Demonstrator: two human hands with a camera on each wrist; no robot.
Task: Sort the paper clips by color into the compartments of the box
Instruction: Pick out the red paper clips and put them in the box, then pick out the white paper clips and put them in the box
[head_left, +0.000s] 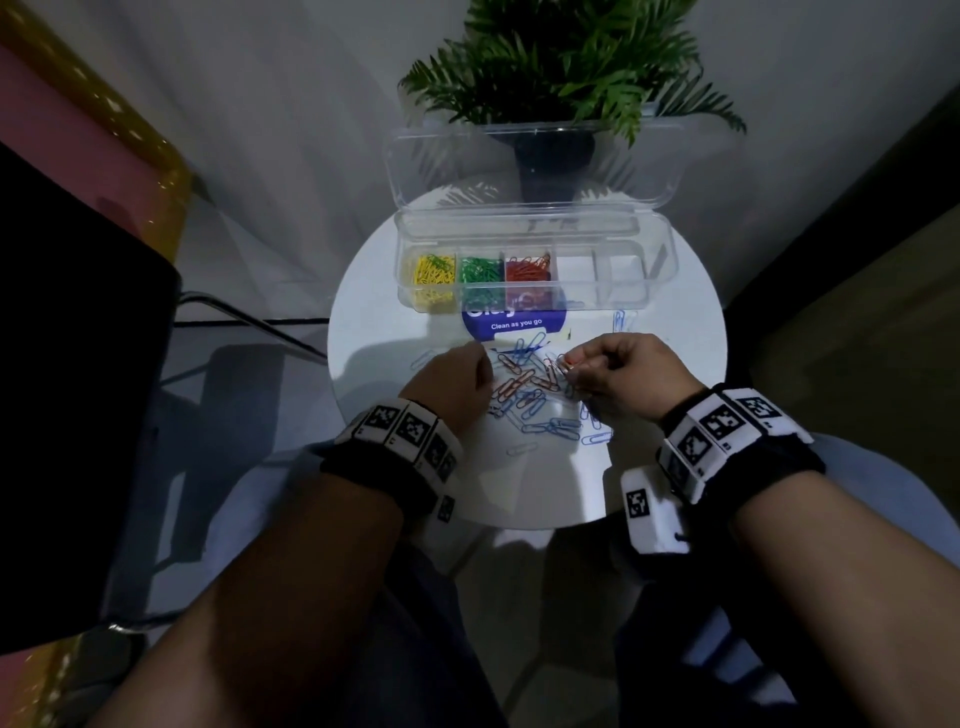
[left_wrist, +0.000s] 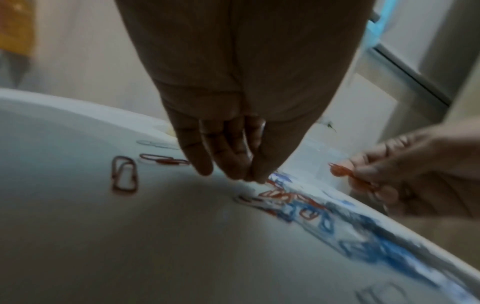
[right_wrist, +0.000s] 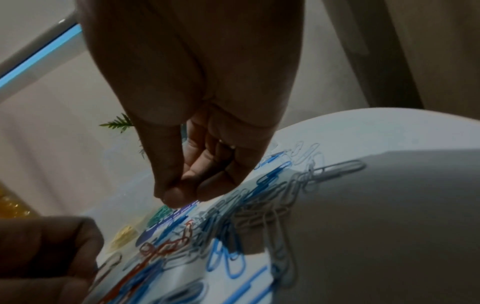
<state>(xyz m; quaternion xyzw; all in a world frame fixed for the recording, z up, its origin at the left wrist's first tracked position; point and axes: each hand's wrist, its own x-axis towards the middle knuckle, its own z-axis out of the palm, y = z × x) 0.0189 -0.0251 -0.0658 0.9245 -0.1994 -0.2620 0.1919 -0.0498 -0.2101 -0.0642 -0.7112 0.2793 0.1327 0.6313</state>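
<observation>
A clear box (head_left: 608, 293) stands open at the back of the round white table (head_left: 363, 322). Its left compartments hold yellow clips (head_left: 431, 270), green clips (head_left: 480, 270) and red clips (head_left: 527, 270); the right ones look empty. Between my hands lies a loose pile of red and blue clips (head_left: 524, 389). My right hand (head_left: 569, 364) pinches a few red clips (left_wrist: 348, 176) just above the pile. My left hand (left_wrist: 244, 174) points its fingers down to the table at the pile's left edge. I see nothing between those fingers.
The box's clear lid (head_left: 530, 166) leans back against a potted plant (head_left: 556, 62). A blue sticker (head_left: 514, 325) lies under the box's front. Two red clips (left_wrist: 124, 174) lie apart, left of my left hand. A black chair (head_left: 78, 364) stands at the left.
</observation>
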